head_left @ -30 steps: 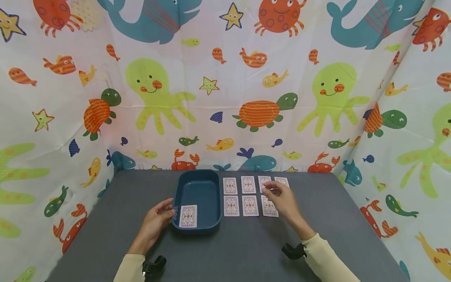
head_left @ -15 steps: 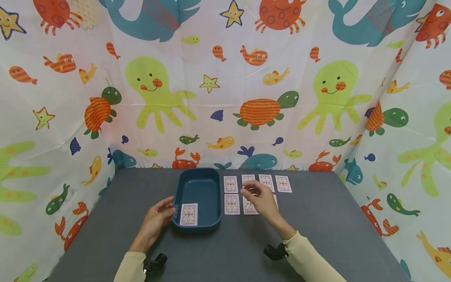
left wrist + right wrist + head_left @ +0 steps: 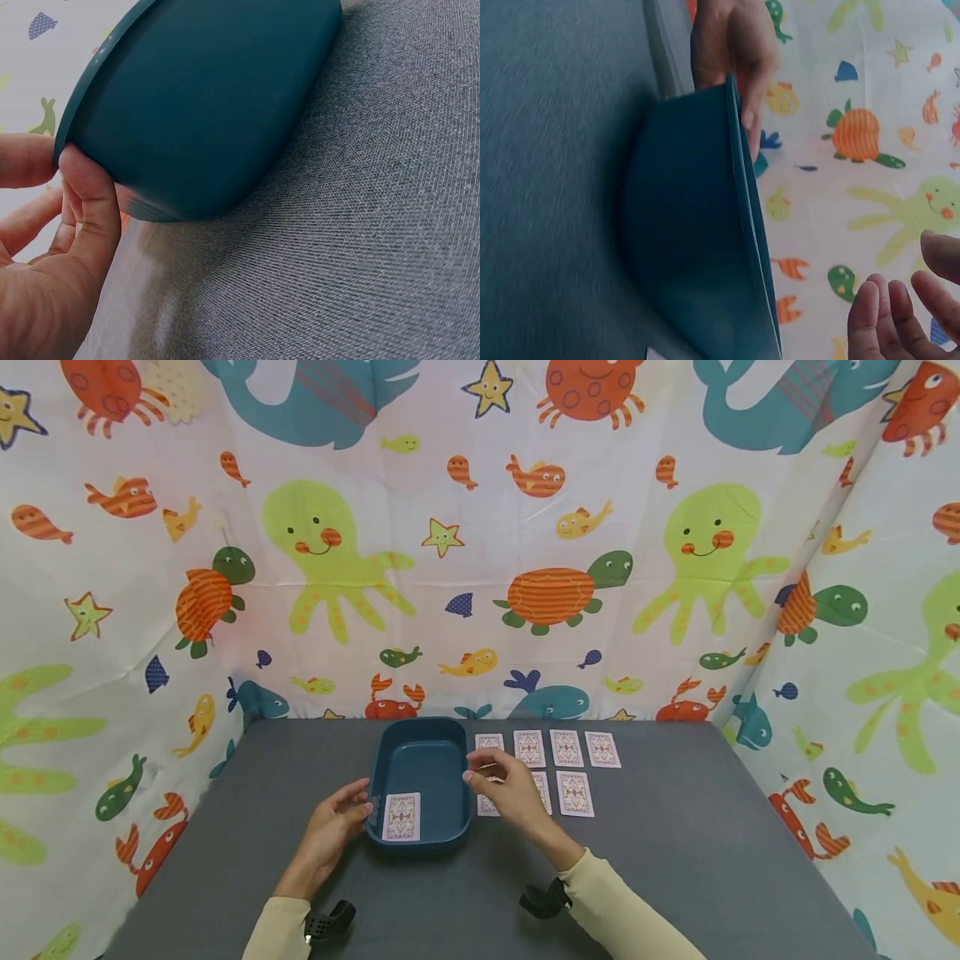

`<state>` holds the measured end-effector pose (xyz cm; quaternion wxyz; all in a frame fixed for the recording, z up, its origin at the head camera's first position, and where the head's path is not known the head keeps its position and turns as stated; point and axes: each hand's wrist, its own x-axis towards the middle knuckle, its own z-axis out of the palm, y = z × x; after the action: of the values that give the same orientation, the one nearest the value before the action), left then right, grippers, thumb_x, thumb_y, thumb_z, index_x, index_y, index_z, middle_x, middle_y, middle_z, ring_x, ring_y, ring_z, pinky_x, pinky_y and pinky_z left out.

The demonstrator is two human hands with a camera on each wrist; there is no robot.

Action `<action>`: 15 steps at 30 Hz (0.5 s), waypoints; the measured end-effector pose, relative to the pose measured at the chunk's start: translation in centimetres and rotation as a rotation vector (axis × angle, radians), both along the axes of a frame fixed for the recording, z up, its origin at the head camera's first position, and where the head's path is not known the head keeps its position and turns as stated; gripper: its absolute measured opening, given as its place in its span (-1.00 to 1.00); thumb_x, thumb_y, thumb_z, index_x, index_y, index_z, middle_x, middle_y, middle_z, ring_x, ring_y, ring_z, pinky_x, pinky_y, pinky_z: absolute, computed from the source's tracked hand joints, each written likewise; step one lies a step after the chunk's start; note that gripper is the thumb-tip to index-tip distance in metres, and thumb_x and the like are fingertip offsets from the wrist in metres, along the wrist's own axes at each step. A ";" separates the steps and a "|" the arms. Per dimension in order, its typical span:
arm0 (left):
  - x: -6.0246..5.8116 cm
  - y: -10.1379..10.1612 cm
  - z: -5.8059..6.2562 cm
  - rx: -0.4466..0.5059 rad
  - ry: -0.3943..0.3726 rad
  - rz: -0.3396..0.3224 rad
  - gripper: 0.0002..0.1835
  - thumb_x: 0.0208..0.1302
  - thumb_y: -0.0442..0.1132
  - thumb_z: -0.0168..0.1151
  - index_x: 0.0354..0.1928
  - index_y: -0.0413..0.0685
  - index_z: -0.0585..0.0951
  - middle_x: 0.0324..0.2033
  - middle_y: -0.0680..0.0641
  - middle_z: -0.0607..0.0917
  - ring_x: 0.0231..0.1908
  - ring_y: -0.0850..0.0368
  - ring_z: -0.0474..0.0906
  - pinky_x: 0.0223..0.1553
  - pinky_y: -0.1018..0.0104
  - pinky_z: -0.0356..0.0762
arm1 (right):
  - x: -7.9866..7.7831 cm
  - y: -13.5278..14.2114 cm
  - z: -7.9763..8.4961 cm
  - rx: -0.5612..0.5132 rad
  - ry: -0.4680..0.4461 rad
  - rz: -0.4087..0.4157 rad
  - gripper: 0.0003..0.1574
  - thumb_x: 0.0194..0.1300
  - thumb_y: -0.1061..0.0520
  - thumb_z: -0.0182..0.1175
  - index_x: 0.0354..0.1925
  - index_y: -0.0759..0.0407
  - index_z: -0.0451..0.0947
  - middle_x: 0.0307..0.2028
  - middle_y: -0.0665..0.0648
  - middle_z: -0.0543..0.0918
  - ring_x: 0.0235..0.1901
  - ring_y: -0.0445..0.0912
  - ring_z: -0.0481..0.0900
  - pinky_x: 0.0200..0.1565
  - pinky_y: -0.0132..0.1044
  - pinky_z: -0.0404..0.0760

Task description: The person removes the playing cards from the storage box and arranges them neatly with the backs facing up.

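Seven cards (image 3: pixel 575 793) lie patterned side up on the gray table (image 3: pixel 690 843) to the right of the blue tray (image 3: pixel 427 777), four in the farther row, three in the nearer. One more card (image 3: pixel 401 817) rests inside the tray, toward its near left corner. From where I stand, the left hand (image 3: pixel 333 827) pinches the tray's left rim between thumb and fingers. The right hand (image 3: pixel 513 789) hovers by the tray's right rim, partly hiding the closest cards, its fingers loosely bent and holding nothing. Behind the tray hangs a sea-creature cloth (image 3: pixel 480 547).

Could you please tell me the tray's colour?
The tray is dark teal blue, clearest in the head view.
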<state>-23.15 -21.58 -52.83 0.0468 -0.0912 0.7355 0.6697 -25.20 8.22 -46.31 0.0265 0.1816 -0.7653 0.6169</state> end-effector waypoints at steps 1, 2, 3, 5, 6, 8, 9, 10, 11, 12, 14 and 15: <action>0.0 0.0 0.0 0.002 0.000 0.001 -0.46 0.40 -0.29 0.12 0.40 0.01 0.35 0.20 -0.16 0.39 0.08 0.02 0.42 0.03 0.25 0.45 | 0.0 -0.4 -0.1 0.005 -0.004 0.011 -0.65 0.28 0.15 0.30 0.03 0.17 0.60 -0.09 0.24 0.65 -0.08 0.08 0.66 -0.13 -0.39 0.61; 0.0 -0.1 -0.1 0.004 0.001 0.001 -0.46 0.40 -0.29 0.12 0.40 0.01 0.35 0.20 -0.16 0.39 0.07 0.02 0.42 0.03 0.25 0.45 | 0.0 -0.8 -0.2 0.010 -0.011 0.022 -0.64 0.28 0.14 0.30 0.04 0.16 0.59 -0.07 0.24 0.65 -0.06 0.08 0.65 -0.11 -0.39 0.61; 0.0 -0.1 -0.1 0.005 0.002 0.001 -0.46 0.40 -0.29 0.12 0.40 0.00 0.35 0.20 -0.16 0.39 0.07 0.01 0.42 0.03 0.25 0.45 | 0.0 -1.2 -0.3 0.018 -0.015 0.029 -0.64 0.28 0.13 0.31 0.05 0.14 0.59 -0.06 0.23 0.65 -0.05 0.08 0.64 -0.10 -0.38 0.60; 0.1 -0.1 -0.2 0.008 -0.003 0.001 -0.46 0.40 -0.30 0.11 0.40 0.01 0.35 0.20 -0.17 0.39 0.08 0.00 0.43 0.05 0.22 0.45 | 0.0 -2.1 -0.5 0.031 -0.032 0.046 -0.63 0.28 0.10 0.31 0.06 0.09 0.59 -0.04 0.23 0.65 -0.03 0.07 0.63 -0.09 -0.34 0.59; 0.1 -0.1 -0.3 0.006 -0.007 0.000 -0.46 0.40 -0.30 0.11 0.40 0.02 0.35 0.20 -0.17 0.39 0.09 -0.01 0.43 0.07 0.20 0.45 | -0.1 -2.5 -0.6 0.041 -0.039 0.053 -0.63 0.28 0.08 0.32 0.06 0.06 0.60 -0.04 0.22 0.66 -0.04 0.06 0.63 -0.09 -0.32 0.59; 0.2 -0.1 -0.4 -0.002 -0.011 0.001 -0.46 0.40 -0.29 0.11 0.40 0.03 0.35 0.21 -0.17 0.39 0.11 -0.03 0.42 0.14 0.12 0.45 | -0.2 -3.4 -0.7 0.068 -0.049 0.065 -0.63 0.27 0.05 0.33 0.05 0.01 0.60 -0.02 0.22 0.66 -0.04 0.02 0.63 -0.05 -0.29 0.58; 0.2 -0.1 -0.4 -0.007 -0.012 0.002 -0.47 0.40 -0.29 0.11 0.40 0.04 0.35 0.21 -0.17 0.39 0.12 -0.04 0.42 0.18 0.08 0.44 | -0.3 -3.8 -0.8 0.082 -0.051 0.071 -0.63 0.27 0.03 0.33 0.05 -0.01 0.60 -0.03 0.20 0.66 -0.05 0.00 0.63 -0.04 -0.28 0.58; 0.2 0.0 -0.4 -0.008 -0.011 0.004 -0.47 0.40 -0.29 0.11 0.40 0.05 0.35 0.21 -0.17 0.39 0.13 -0.05 0.42 0.20 0.04 0.43 | -0.3 -4.2 -0.8 0.092 -0.053 0.078 -0.62 0.26 0.02 0.33 0.05 -0.02 0.61 -0.02 0.19 0.66 -0.06 -0.01 0.63 -0.03 -0.27 0.58; 0.2 0.0 -0.4 -0.011 -0.006 0.002 -0.46 0.41 -0.29 0.10 0.40 0.04 0.34 0.22 -0.18 0.38 0.14 -0.06 0.41 0.22 0.01 0.41 | -0.4 -4.6 -0.7 0.102 -0.049 0.087 -0.62 0.27 0.02 0.33 0.05 -0.01 0.60 -0.02 0.19 0.66 -0.06 -0.01 0.64 -0.02 -0.25 0.59; 0.2 0.0 -0.4 -0.011 -0.003 0.003 -0.46 0.40 -0.29 0.10 0.40 0.04 0.34 0.21 -0.18 0.39 0.14 -0.07 0.41 0.23 -0.01 0.40 | -0.4 -5.0 -0.7 0.114 -0.046 0.093 -0.62 0.27 0.02 0.32 0.06 -0.01 0.60 -0.03 0.17 0.67 -0.07 -0.02 0.64 -0.01 -0.25 0.59; 0.1 -0.1 -0.4 -0.009 0.002 0.004 -0.47 0.40 -0.28 0.11 0.40 0.03 0.35 0.20 -0.18 0.39 0.14 -0.07 0.41 0.22 0.00 0.41 | -0.6 -5.7 -0.7 0.131 -0.050 0.101 -0.62 0.27 0.01 0.32 0.06 -0.01 0.60 -0.03 0.14 0.67 -0.08 -0.04 0.64 -0.03 -0.26 0.59; 0.1 -0.1 -0.3 -0.008 0.005 0.001 -0.46 0.40 -0.29 0.10 0.40 0.03 0.34 0.20 -0.18 0.39 0.14 -0.07 0.41 0.20 0.02 0.42 | -0.7 -6.1 -0.7 0.140 -0.053 0.105 -0.61 0.27 0.00 0.32 0.06 -0.01 0.60 -0.03 0.11 0.67 -0.08 -0.04 0.64 -0.02 -0.27 0.59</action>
<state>-23.07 -21.64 -53.17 0.0445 -0.0902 0.7384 0.6668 -25.94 2.16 -46.98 -0.0387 0.2066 -0.7964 0.5671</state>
